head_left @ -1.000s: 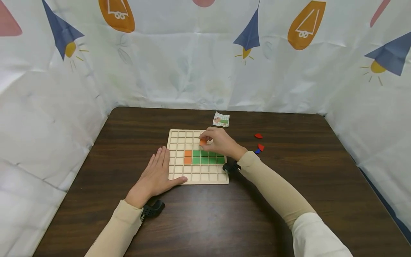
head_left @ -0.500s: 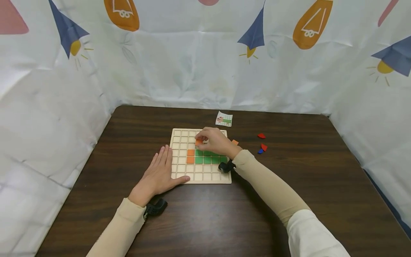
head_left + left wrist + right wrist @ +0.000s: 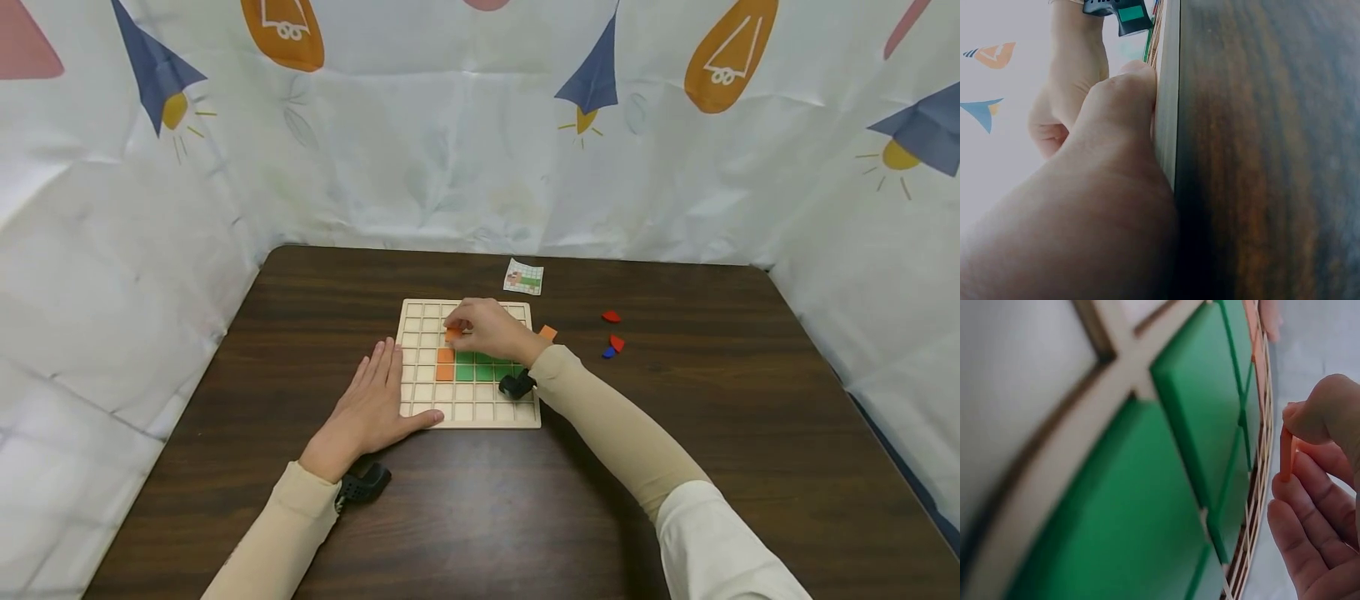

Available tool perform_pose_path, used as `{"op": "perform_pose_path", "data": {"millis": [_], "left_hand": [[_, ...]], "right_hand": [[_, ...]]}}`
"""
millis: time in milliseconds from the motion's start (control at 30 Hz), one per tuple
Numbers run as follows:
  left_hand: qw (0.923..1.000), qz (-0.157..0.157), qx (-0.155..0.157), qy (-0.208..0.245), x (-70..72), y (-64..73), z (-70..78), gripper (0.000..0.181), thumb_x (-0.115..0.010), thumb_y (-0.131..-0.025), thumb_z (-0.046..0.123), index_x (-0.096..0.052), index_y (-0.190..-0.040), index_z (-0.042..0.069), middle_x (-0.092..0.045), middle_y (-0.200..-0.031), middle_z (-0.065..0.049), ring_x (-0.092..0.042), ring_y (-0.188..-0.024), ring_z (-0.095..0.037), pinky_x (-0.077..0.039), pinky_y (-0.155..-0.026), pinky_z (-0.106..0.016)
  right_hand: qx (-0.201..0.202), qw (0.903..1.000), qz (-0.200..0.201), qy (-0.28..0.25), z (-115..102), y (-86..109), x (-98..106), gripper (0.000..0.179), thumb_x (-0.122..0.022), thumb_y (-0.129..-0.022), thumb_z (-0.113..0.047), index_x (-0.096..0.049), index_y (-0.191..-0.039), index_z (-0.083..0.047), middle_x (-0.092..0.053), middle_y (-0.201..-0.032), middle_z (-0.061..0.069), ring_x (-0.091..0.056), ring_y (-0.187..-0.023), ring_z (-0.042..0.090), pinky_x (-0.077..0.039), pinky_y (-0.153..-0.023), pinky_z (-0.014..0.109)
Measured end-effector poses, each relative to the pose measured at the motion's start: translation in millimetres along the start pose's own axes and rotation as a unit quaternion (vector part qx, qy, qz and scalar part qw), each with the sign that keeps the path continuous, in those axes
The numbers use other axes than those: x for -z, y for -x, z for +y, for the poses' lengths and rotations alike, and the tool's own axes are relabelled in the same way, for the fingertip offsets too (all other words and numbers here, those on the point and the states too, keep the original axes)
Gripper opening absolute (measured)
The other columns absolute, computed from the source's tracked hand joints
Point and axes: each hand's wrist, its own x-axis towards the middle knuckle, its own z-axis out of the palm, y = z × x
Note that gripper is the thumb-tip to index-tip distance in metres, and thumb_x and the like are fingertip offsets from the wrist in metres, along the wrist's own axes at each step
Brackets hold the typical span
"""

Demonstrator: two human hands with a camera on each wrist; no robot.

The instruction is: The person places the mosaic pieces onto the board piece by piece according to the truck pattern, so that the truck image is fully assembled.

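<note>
A light wooden grid board (image 3: 471,412) lies on the table. My left hand (image 3: 367,408) rests flat along its left edge, with the thumb on the near left corner. Between thumb and fingers, my right hand (image 3: 491,327) pinches an orange square tile (image 3: 452,334) above the board's upper middle; the right wrist view shows the tile (image 3: 1286,453) edge-on, clear of the grid. Two orange tiles (image 3: 446,365) sit in cells one behind the other. To their right, green tiles (image 3: 484,372) fill two rows, partly covered by my right hand and wrist.
Behind the board lies a small printed card (image 3: 522,277). An orange tile (image 3: 548,332) is right of the board, by my right wrist. Farther right are two red pieces (image 3: 617,342) and a blue piece (image 3: 609,353). A printed white curtain (image 3: 465,183) hangs behind the dark table (image 3: 480,508).
My right hand has moved left across the board with the orange tile, uncovering another orange tile beside the board. My left hand keeps its place on the board.
</note>
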Motion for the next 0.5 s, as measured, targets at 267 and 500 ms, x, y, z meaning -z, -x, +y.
{"op": "perform_pose_path", "data": {"millis": [267, 500], "left_hand": [[0.9999, 0.011, -0.005, 0.002, 0.8, 0.9, 1.0, 0.129, -0.053, -0.086, 0.085, -0.003, -0.164, -0.004, 0.004, -0.175, -0.023, -0.002, -0.164, -0.041, -0.011, -0.133, -0.06], [1.0, 0.002, 0.001, 0.0, -0.2, 0.5, -0.2, 0.129, -0.053, -0.086, 0.086, 0.0, -0.165, -0.002, 0.008, -0.175, -0.02, 0.001, -0.165, -0.038, -0.009, -0.134, -0.058]], "right_hand": [[0.014, 0.9997, -0.011, 0.015, -3.4, -6.9, -2.6, 0.029, -0.071, -0.097, -0.023, -0.076, -0.123, -0.01, -0.073, -0.118, 0.006, -0.067, -0.1, 0.017, -0.059, -0.088, 0.03], [0.019, 0.9991, -0.02, 0.031, -5.2, -10.6, -4.2, 0.027, -0.071, -0.097, -0.02, -0.077, -0.121, -0.011, -0.075, -0.116, 0.006, -0.067, -0.098, 0.016, -0.059, -0.087, 0.029]]}}
